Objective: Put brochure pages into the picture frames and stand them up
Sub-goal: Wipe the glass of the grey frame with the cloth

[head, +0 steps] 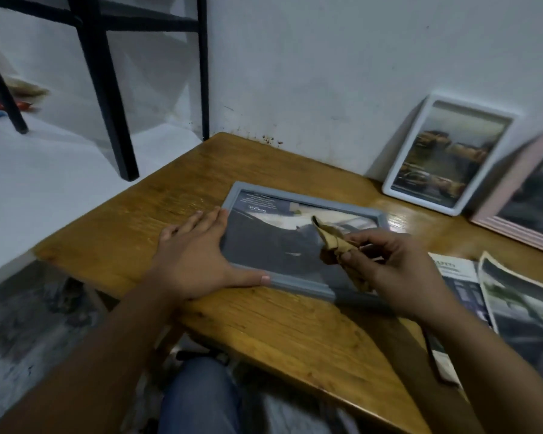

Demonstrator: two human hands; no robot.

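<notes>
The left hand lies flat with straight fingers against the near corner of the grey frame, which lies flat on the table with a page inside. The right hand pinches a brown cloth over the glass, so this looks like wiping. Next the frame needs lifting to lean on the wall beside the white frame.

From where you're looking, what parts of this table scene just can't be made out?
- Head view: the pink frame is cut off by the right edge and blurred.
- The grey frame's near right corner is hidden by the right hand holding a tan cloth.
- The small print on its page is too blurred to read.
- The brochure pages run off the right edge.
</notes>
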